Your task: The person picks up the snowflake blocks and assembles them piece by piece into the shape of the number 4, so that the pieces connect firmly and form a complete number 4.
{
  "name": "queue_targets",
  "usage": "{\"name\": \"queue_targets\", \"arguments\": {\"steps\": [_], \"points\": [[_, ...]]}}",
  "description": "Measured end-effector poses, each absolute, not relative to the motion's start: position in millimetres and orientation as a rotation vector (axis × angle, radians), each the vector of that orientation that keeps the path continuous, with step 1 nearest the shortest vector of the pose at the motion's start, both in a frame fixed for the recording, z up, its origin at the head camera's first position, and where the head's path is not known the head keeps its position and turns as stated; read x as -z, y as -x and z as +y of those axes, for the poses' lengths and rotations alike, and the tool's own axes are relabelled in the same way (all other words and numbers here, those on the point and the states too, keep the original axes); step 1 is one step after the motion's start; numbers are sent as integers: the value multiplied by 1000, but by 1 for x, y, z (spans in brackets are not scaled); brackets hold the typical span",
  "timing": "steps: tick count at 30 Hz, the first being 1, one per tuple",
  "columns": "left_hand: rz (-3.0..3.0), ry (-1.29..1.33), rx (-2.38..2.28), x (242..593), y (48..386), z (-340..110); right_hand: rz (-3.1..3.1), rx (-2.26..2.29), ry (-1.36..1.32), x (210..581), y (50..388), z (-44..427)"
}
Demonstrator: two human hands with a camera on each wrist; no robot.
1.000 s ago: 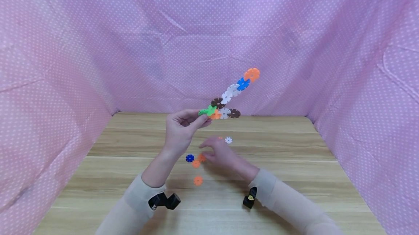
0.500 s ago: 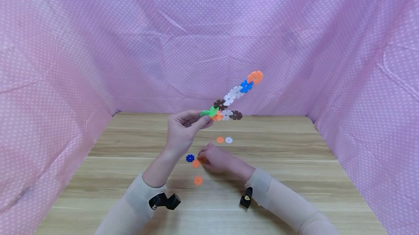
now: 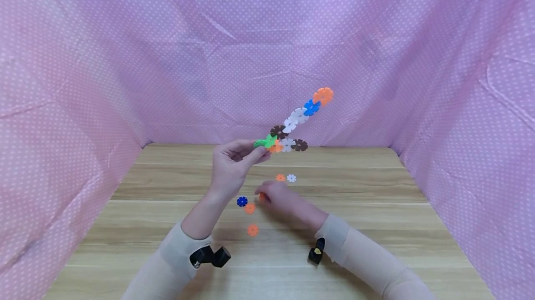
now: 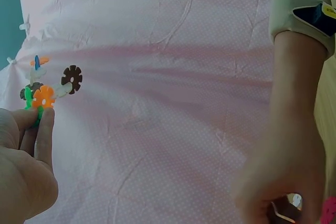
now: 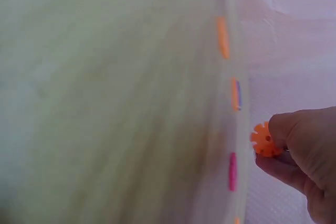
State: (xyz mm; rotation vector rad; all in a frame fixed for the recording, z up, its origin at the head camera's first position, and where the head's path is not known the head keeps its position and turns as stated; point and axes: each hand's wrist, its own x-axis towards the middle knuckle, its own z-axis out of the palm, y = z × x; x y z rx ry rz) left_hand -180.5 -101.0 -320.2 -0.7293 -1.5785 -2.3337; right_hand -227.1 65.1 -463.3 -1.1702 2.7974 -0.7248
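Note:
My left hand [image 3: 229, 170] pinches the green end of a branching chain of notched snowflake discs [image 3: 290, 124] above the table. One branch slants up to the right through brown, white and blue discs to an orange one; the shorter branch runs orange, white, brown. Low over the tabletop, my right hand [image 3: 284, 198] holds a loose orange snowflake disc [image 5: 262, 139] between thumb and fingers. Just left of that hand lie a dark blue disc [image 3: 242, 201] and an orange disc [image 3: 249, 208], close together.
Farther back on the wooden table [image 3: 355, 174] lie another orange disc [image 3: 280, 178] and a white disc [image 3: 291, 178]. A separate orange disc [image 3: 252, 230] lies nearer. The right wrist view also shows a pink disc [image 5: 232, 171]. Pink dotted cloth [image 3: 267, 58] encloses the table.
My right hand reached down to an orange disc beside the blue and orange pair, gripped it and lifted it slightly away. The left hand with the chain shifted only a little.

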Motion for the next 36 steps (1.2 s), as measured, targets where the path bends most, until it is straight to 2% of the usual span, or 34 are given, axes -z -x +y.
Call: {"name": "queue_targets", "arguments": {"steps": [3, 11, 22, 28, 36], "points": [[-1584, 717, 2324, 321, 180, -101, 2852, 835, 1112, 455, 231, 73], [-1594, 731, 2296, 321, 182, -103, 2855, 1195, 1166, 423, 244, 105], [-1562, 752, 2300, 316, 185, -103, 2875, 1757, 861, 345, 231, 145], [-1559, 752, 2300, 316, 184, -104, 2733, 2061, 974, 319, 220, 155], [-1561, 712, 2308, 318, 184, -106, 2482, 2327, 1158, 304, 200, 157]]}}
